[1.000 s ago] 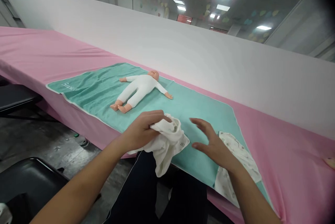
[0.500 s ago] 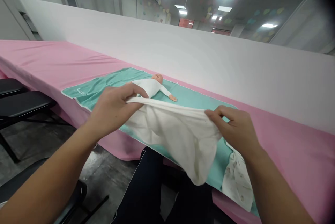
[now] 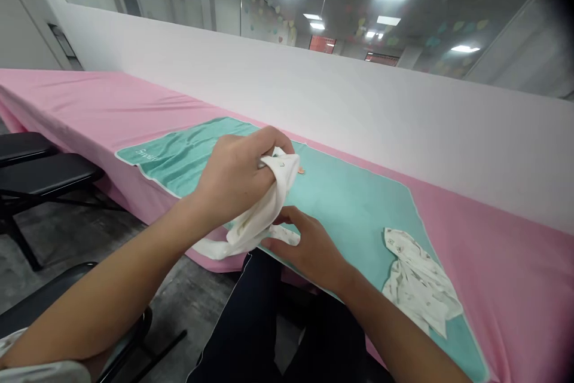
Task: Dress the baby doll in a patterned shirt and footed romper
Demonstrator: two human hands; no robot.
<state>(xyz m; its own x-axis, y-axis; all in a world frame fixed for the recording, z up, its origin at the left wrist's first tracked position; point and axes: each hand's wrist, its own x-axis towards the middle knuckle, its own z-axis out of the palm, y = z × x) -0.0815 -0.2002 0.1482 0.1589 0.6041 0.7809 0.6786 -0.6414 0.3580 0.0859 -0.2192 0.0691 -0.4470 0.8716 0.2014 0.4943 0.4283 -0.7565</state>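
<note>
My left hand (image 3: pixel 235 177) is closed on the upper end of a bunched white baby garment (image 3: pixel 264 207) and holds it above the teal towel (image 3: pixel 354 201). Below it, my right hand (image 3: pixel 309 245) curls its fingers round the garment's lower part near the table's front edge. A baby doll lies on the towel behind my left hand; only one small hand of the doll (image 3: pixel 300 170) shows. A second, printed white garment (image 3: pixel 417 278) lies flat on the towel's right end.
The towel lies on a long table under a pink cloth (image 3: pixel 89 105). A white partition (image 3: pixel 359 102) runs along the table's far side. Black chairs (image 3: pixel 40 171) stand to the left on the grey floor. My dark-trousered legs are below the table edge.
The garment was stretched wide between both hands; now it is gathered into a bunch. My left hand rose and moved right, covering the doll. My right hand moved left and down under it.
</note>
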